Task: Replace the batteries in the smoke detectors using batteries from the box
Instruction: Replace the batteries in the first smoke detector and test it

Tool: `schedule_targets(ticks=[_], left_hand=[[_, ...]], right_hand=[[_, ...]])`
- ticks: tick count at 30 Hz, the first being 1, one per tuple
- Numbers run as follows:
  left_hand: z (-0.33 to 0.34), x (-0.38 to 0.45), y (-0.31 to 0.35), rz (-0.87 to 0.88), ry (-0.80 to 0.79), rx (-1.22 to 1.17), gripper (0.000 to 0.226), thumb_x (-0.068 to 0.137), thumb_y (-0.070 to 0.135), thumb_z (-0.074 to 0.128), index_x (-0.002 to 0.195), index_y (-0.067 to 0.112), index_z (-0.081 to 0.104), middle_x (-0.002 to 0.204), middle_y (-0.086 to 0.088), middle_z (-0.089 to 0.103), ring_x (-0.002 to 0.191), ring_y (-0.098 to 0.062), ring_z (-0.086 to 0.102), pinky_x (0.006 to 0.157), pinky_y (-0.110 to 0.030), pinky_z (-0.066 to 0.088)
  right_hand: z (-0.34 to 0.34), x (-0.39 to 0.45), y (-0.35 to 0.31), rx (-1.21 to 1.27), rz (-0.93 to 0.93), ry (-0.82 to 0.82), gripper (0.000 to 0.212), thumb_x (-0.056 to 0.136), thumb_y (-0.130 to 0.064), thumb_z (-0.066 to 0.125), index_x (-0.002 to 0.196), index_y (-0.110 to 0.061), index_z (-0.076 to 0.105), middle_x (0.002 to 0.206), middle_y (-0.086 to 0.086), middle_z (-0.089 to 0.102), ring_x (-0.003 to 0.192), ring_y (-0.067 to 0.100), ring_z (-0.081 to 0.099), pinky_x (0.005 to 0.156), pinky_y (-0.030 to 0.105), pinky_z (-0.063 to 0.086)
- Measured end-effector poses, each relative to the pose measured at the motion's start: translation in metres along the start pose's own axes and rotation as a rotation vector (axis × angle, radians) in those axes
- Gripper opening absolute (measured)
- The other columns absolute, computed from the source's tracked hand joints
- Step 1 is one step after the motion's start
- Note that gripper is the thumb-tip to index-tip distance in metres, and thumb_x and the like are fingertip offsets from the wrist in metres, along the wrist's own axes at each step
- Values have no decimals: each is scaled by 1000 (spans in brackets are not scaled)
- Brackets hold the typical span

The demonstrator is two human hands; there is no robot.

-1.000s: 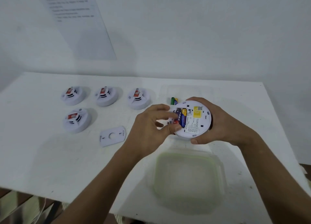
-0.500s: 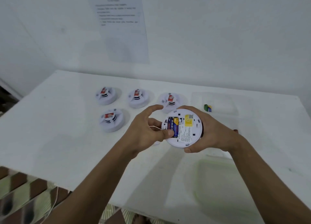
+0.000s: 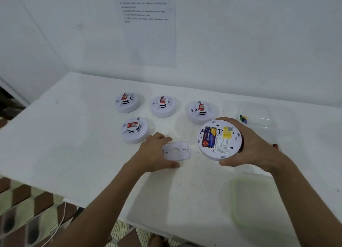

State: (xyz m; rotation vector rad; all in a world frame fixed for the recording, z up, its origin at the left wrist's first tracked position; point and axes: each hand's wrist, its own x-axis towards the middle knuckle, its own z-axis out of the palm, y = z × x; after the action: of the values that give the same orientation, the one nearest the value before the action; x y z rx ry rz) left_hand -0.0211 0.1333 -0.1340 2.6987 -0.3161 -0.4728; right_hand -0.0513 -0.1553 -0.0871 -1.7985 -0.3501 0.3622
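My right hand (image 3: 253, 146) grips a round white smoke detector (image 3: 220, 141) just above the table, its back turned up. Two batteries (image 3: 209, 136) lie side by side in its open compartment. My left hand (image 3: 153, 152) grips the flat white cover plate (image 3: 176, 150) lying on the white table (image 3: 74, 144), fingers along its far edge and thumb at its near edge. The clear battery box (image 3: 259, 117) sits at the back right with a green and yellow battery (image 3: 243, 118) inside.
Several white smoke detectors stand face up behind my hands, among them one at the front left (image 3: 134, 130) and one just behind the held detector (image 3: 200, 111). A clear lid with a green rim (image 3: 259, 202) lies near the front right edge. A printed sheet (image 3: 146, 24) hangs on the wall.
My left hand has left the detector's battery compartment and dropped down-left onto the cover plate. The view has swung left; my right hand still holds the detector.
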Motion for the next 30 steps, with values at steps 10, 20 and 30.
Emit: schedule_targets(ticks=[10,20,30], left_hand=[[5,6,-12,98,39,12,50,66,64,72,95,24,65,95,4,49,89,-14,45,74,-29,44],[-26,-18,18,224,433,-233,49,56,58,67,81,16,63,83,5,54,78,-10,52,65,-22,45],[-40,-27,86,514,288,-143,65,56,58,68,110,20,67,100,9,49,93,-13,51,81,-31,48]], right_hand=[[0,-13,8,-8,36,-23,97,51,-3,89,135,-30,48,126,-15,61,120,7,58,83,22,55],[2,-13,9,-8,38,-43,95,55,-4,90,136,-30,49,128,-9,62,122,13,58,89,29,56],[12,1,-4,-17,1,-58,96,56,1,90,138,-27,48,126,-8,63,117,13,61,86,29,57]])
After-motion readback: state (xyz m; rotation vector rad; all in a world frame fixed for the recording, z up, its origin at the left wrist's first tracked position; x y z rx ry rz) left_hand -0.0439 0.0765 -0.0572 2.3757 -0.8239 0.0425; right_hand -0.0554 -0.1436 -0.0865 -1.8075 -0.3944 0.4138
